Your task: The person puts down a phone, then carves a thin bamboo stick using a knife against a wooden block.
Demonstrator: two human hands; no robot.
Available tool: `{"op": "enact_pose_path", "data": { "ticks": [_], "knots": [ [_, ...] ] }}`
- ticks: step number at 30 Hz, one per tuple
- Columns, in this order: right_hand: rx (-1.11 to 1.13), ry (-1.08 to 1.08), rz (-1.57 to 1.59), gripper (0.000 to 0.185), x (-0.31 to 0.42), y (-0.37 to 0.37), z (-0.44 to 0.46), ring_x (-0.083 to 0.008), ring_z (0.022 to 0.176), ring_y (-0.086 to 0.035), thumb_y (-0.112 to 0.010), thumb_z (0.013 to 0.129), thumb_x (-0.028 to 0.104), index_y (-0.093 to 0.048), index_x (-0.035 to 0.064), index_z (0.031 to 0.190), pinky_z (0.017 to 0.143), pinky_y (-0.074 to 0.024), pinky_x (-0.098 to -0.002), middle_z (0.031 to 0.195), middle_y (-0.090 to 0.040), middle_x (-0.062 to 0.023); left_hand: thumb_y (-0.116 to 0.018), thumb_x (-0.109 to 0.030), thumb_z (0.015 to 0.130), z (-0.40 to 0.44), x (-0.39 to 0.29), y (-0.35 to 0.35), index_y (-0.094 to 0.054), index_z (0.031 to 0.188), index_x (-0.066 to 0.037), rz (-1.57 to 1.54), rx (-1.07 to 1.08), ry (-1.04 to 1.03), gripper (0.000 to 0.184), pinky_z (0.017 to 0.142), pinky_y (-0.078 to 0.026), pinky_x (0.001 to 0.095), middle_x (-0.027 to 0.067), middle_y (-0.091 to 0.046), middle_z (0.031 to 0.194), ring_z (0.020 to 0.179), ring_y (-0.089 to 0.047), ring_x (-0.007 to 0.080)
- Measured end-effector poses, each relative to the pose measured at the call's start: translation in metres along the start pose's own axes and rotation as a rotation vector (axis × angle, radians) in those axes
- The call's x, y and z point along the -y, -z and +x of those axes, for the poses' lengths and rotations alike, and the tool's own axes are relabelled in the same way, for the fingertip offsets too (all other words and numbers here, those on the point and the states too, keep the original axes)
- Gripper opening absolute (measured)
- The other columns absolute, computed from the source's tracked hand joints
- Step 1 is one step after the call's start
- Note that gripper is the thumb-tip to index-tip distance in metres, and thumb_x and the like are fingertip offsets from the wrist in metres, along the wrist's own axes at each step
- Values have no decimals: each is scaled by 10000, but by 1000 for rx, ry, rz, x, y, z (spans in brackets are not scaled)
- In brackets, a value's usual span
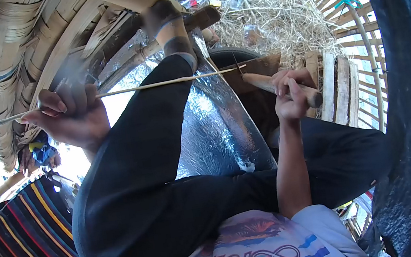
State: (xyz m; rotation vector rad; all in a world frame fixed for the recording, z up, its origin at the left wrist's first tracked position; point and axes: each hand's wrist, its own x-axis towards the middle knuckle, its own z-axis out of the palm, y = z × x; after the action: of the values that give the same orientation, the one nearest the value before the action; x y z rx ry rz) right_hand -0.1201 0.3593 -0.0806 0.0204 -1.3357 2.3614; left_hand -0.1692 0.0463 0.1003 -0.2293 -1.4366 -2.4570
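My left hand (73,111) is closed around a thin, pale strip (156,84) that looks like split bamboo. The strip runs nearly level across my raised knee, one end sticking out to the left. My right hand (293,93) grips the thick wooden handle of a knife (261,82). Its narrow dark blade points upward and meets or crosses the strip close to the right end; whether it cuts in, I cannot tell. Behind the blade lies a brown wooden board (266,63).
Shiny dark sheeting (210,127) lies between my legs. Dry shavings (279,16) cover the ground ahead. Woven bamboo (8,51) stands at the left, a slatted bamboo wall (360,25) and dark tarp (407,125) at the right. A striped cloth (33,239) is at lower left.
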Motion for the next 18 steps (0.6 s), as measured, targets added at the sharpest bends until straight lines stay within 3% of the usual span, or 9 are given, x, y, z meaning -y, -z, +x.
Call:
{"op": "enact_pose_path", "data": {
  "ticks": [9,12,15,17,18],
  "knots": [
    [-12,13,41,136,5,-4,1,-150,492,-398,-488,821,154,-478,23,785,552,-376,-304,539,-398,-37,-415,-666,892,3,2,-9,-394,619,-115,24,-25,-12,615,444,-119,277,-50,-198,480,444,-117,66],
    [58,16,127,117,7,-6,-4,-145,531,-472,-550,818,88,-496,-11,786,505,-368,-255,568,-474,-66,-411,-659,899,-3,0,-7,-393,620,-114,43,-48,1,612,443,-119,278,-49,-195,478,442,-110,69],
    [10,4,120,121,15,-9,5,-143,516,-465,-550,814,91,-497,-12,777,481,-359,-256,565,-473,-65,-402,-651,909,2,3,-15,-393,616,-113,38,-92,-7,612,440,-120,280,-50,-187,475,439,-106,72],
    [43,79,246,91,15,-12,3,-129,476,-453,-546,803,73,-516,-7,774,446,-341,-256,573,-495,-67,-392,-654,910,2,2,-9,-394,616,-115,33,2,-8,613,442,-128,280,-50,-194,472,439,-119,73],
    [74,71,129,76,11,-13,0,-117,481,-458,-547,797,66,-527,-4,775,452,-346,-252,579,-510,-68,-384,-654,913,0,1,-10,-394,616,-115,50,-30,-22,615,440,-126,278,-49,-194,470,437,-113,74]
  ]
}}
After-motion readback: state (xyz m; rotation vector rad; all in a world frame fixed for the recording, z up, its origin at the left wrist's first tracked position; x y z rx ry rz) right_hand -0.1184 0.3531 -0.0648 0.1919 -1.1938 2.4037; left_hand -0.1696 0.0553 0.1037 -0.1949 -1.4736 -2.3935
